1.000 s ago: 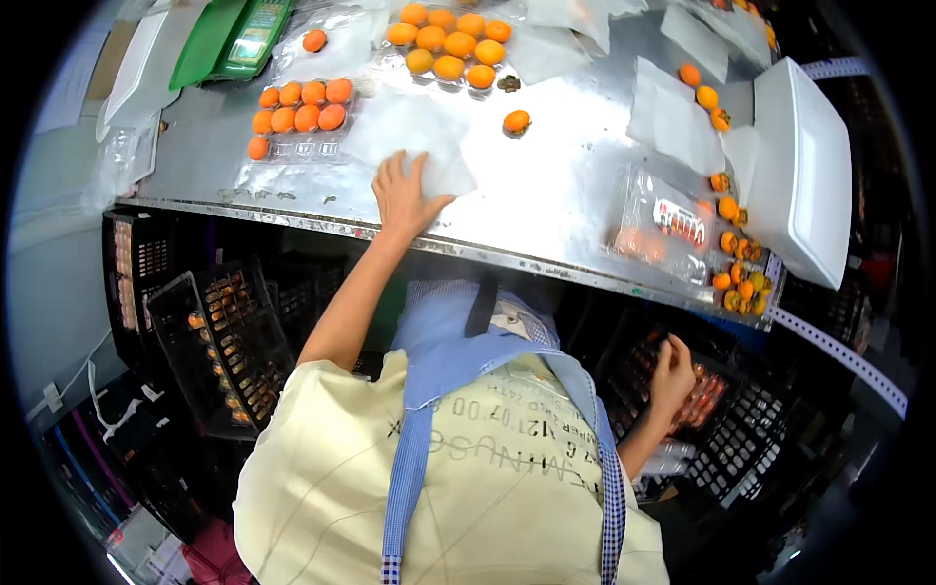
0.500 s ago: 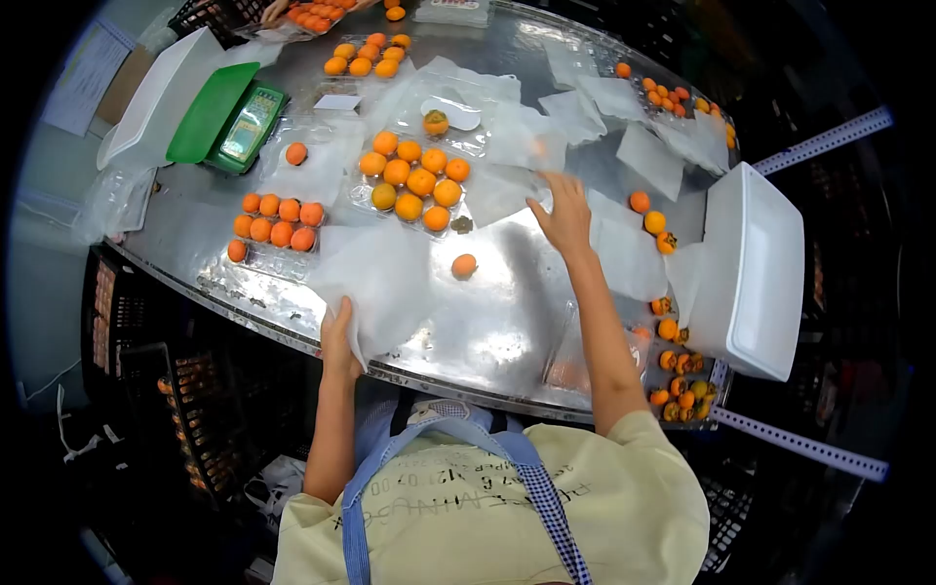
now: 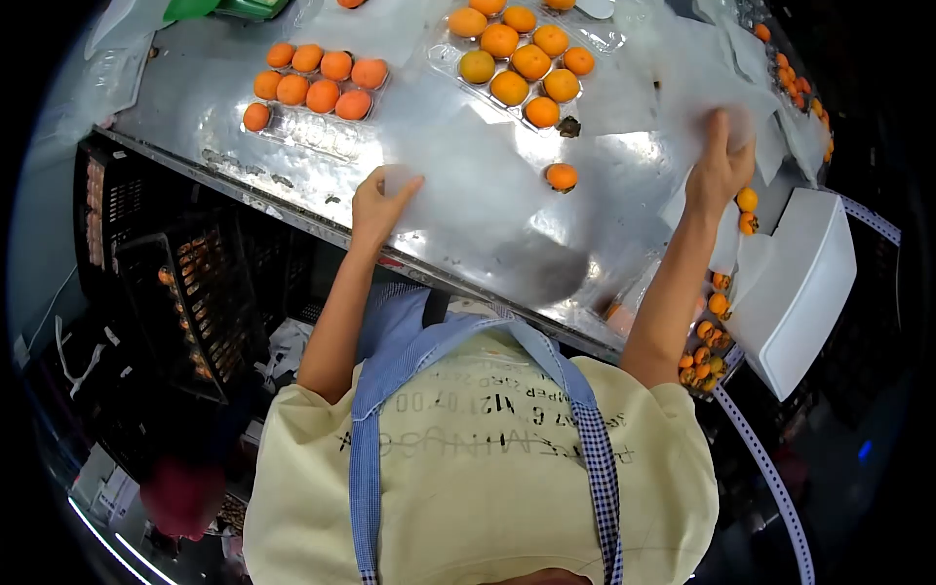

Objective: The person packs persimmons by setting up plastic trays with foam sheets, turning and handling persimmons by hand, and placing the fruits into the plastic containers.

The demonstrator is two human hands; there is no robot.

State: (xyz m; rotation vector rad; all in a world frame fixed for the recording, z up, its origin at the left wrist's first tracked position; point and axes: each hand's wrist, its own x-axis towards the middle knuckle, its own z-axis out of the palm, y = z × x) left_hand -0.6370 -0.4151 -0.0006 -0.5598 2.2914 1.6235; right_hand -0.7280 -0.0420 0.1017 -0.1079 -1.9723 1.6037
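Note:
My left hand (image 3: 380,207) is over the table's near edge, thumb stretched out to the right and apart from the fingers. It touches the left side of a thin white translucent sheet (image 3: 463,180) that is smeared by motion. My right hand (image 3: 721,171) reaches over the white sheets (image 3: 687,83) on the right; its fingertips are blurred, and what they touch is unclear. Between the hands a lone persimmon (image 3: 562,176) rests on the metal table (image 3: 517,278). Beyond it lies a clear plastic tray (image 3: 444,57) of orange persimmons.
At the left, a second clear tray (image 3: 302,132) carries redder persimmons (image 3: 322,95). A white foam box (image 3: 799,283) stands at the right edge, with loose persimmons (image 3: 719,304) beside it. Crates of packed fruit (image 3: 185,302) are below left. A green container (image 3: 249,8) shows at the top.
The view has tipped downward and closer. My right hand has moved right over the sheets. My left hand has moved inward from the edge, its thumb now spread where it had been gripping the sheet.

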